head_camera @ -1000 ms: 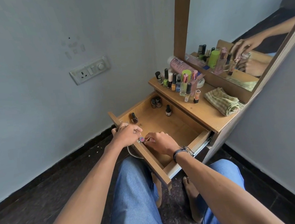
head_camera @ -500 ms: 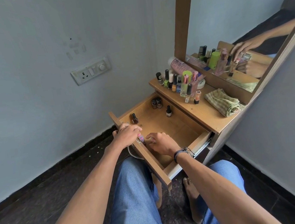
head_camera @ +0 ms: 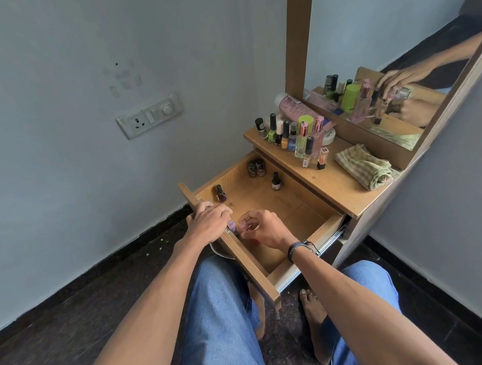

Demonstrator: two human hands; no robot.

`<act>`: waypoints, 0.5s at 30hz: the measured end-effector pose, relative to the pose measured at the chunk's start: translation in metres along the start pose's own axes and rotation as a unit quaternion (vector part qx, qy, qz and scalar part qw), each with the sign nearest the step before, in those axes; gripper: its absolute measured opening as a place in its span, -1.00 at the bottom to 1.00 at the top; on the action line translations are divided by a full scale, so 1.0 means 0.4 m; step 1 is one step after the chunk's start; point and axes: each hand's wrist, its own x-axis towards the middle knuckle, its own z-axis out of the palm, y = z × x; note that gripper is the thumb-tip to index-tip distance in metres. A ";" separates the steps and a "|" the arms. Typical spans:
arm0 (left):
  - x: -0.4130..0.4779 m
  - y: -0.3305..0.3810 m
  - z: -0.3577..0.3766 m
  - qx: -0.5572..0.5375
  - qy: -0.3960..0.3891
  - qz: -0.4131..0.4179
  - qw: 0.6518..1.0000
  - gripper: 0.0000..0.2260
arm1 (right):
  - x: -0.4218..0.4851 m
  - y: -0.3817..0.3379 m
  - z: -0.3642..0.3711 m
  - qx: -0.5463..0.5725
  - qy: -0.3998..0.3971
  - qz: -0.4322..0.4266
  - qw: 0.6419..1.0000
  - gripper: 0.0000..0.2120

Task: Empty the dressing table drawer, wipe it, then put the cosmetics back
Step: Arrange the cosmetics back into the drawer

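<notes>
The wooden drawer (head_camera: 292,206) of the dressing table is pulled out over my knees. Standing inside it are one dark nail polish bottle (head_camera: 220,193) at the left wall, two small bottles (head_camera: 255,168) at the back and another bottle (head_camera: 275,180) near them. My left hand (head_camera: 207,223) rests on the drawer's front panel and grips a small pink bottle (head_camera: 232,225). Just inside the front panel, my right hand (head_camera: 264,230) has its fingers curled and pinches a small pale item (head_camera: 243,227) beside the pink bottle.
Several nail polish and perfume bottles (head_camera: 294,137) crowd the table top (head_camera: 333,185) at the back left. A folded checked cloth (head_camera: 364,168) lies at its right, below the mirror (head_camera: 381,31). A wall socket (head_camera: 149,116) is to the left. My bare feet are under the drawer.
My right hand has lifted slightly off the drawer floor and its fingers now curl near the pink bottle. My left hand has stayed on the drawer front.
</notes>
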 end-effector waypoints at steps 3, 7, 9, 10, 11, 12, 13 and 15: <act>0.000 0.002 -0.001 0.014 0.000 -0.001 1.000 -0.66 | -0.001 -0.001 0.002 -0.014 0.002 -0.010 1.000 -0.77; 0.002 0.002 -0.003 0.029 -0.009 -0.006 1.000 -0.65 | -0.003 0.001 0.002 -0.010 -0.005 -0.026 1.000 -0.79; 0.002 0.002 -0.004 0.034 -0.012 -0.008 0.999 -0.64 | -0.004 0.001 0.004 -0.006 -0.017 -0.032 0.999 -0.79; 0.001 0.003 -0.005 0.034 -0.011 -0.007 0.999 -0.64 | -0.003 0.002 0.006 -0.004 -0.020 -0.033 0.999 -0.79; 0.000 0.005 -0.008 0.034 -0.010 -0.007 0.999 -0.64 | -0.003 0.001 0.006 -0.003 -0.023 -0.032 0.999 -0.78; -0.001 0.007 -0.009 0.035 -0.009 -0.007 0.999 -0.64 | -0.003 0.002 0.007 0.001 -0.026 -0.031 0.999 -0.77; -0.004 0.011 -0.011 0.037 -0.007 -0.007 0.999 -0.64 | -0.002 0.002 0.008 0.005 -0.029 -0.028 0.999 -0.76; -0.008 0.017 -0.015 0.040 -0.007 -0.008 0.999 -0.64 | -0.002 0.004 0.009 0.011 -0.035 -0.022 0.999 -0.73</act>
